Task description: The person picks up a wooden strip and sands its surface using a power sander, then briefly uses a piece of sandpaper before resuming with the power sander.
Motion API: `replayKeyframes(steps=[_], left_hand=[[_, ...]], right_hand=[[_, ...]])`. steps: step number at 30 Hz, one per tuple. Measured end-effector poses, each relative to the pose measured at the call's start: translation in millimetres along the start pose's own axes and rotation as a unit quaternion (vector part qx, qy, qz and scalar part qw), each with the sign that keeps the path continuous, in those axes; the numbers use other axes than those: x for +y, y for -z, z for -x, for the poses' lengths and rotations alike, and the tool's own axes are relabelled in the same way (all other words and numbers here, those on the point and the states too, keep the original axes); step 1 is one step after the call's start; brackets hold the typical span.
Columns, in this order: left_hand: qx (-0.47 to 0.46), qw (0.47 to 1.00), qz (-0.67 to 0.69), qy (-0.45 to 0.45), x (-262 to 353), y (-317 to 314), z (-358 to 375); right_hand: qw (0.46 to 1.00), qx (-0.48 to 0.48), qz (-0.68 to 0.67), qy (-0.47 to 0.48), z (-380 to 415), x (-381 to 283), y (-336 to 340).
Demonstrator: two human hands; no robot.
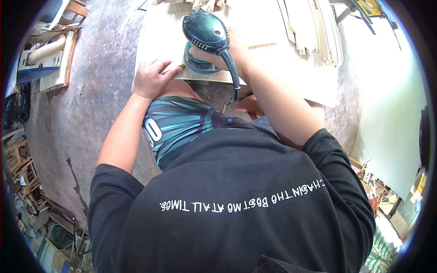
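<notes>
My right hand (208, 56) is wrapped round a teal and black random orbital sander (205, 32), its fingers showing below the motor housing. The sander's cord (233, 75) hangs down towards my lap. My left hand (152, 78) is closed at the near left edge of a pale wooden board (154, 38). Between its thumb and fingers is the end of a thin wood strip (182, 66), which runs under the sander's pad. Most of this strip is hidden by the sander and my hand.
Several thin wood strips (314, 29) lie stacked at the right of the board, with more pieces (207, 4) at its far edge. A ribbed hose (47, 49) is at the far left. Wood scraps (20, 168) pile up at the left. A large pale sheet (391, 109) is at the right.
</notes>
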State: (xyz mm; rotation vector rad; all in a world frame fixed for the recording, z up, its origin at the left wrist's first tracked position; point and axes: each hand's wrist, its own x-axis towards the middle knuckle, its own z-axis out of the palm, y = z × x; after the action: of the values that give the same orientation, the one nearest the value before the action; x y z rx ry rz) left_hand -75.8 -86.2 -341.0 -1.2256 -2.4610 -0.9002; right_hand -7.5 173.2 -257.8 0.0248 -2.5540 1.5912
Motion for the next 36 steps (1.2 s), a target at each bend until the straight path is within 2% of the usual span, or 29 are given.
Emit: replayKeyframes(steps=[2, 6, 9, 13, 14, 18, 22, 25, 26, 27, 29, 30, 31, 33, 35, 36], left_hand=[[-0.005, 1.0, 0.008, 0.009, 0, -1, 1], [-0.026, 0.999, 0.009, 0.035, 2, 2, 1], [-0.022, 0.999, 0.0, 0.034, 4, 3, -1], [-0.018, 1.0, 0.0, 0.025, 2, 1, -1], [-0.019, 0.999, 0.005, 0.03, 2, 1, 0], [-0.02, 0.999, 0.013, 0.036, 1, -1, 1], [-0.014, 1.0, 0.01, 0.023, 4, 1, 0], [-0.015, 1.0, -0.003, 0.011, 2, 1, -2], [-0.014, 1.0, -0.009, 0.005, 0, 0, 0], [-0.014, 1.0, -0.016, 0.0, -1, 0, 2], [-0.012, 1.0, -0.009, -0.01, 0, 3, 3], [-0.007, 1.0, 0.0, -0.018, 2, 1, 1], [-0.027, 0.999, 0.007, 0.024, 2, 0, 3], [-0.034, 0.998, 0.025, 0.036, 0, -2, 3], [-0.036, 0.999, 0.009, 0.032, 4, 1, 1], [-0.038, 0.999, -0.003, 0.034, 5, 1, 0]], right_hand=[[0.999, 0.017, -0.044, 0.006, 1, 8, -1], [0.991, -0.028, 0.0, -0.127, -6, 14, 16], [0.991, -0.004, 0.014, -0.134, -4, 14, 18], [0.999, -0.013, 0.01, -0.046, -8, 4, 5], [0.998, -0.036, 0.052, -0.027, -13, 1, 3], [0.998, -0.04, 0.038, -0.025, -17, 4, 9], [0.995, -0.037, -0.003, -0.095, -12, 10, 29], [0.996, -0.041, -0.038, -0.069, -9, 4, 29], [0.999, -0.026, -0.014, -0.038, -10, 12, 20], [0.996, -0.045, 0.013, -0.071, -9, -1, 16], [0.997, -0.049, -0.062, -0.014, -15, 10, -1], [0.998, -0.04, -0.049, 0.012, -17, 12, -6], [0.998, -0.03, -0.031, 0.035, -19, 12, -3], [0.997, -0.019, 0.068, 0.007, -17, 9, 10], [0.999, 0.026, -0.024, -0.011, -5, 22, 20], [0.998, 0.043, -0.022, -0.03, 1, 30, 27]])
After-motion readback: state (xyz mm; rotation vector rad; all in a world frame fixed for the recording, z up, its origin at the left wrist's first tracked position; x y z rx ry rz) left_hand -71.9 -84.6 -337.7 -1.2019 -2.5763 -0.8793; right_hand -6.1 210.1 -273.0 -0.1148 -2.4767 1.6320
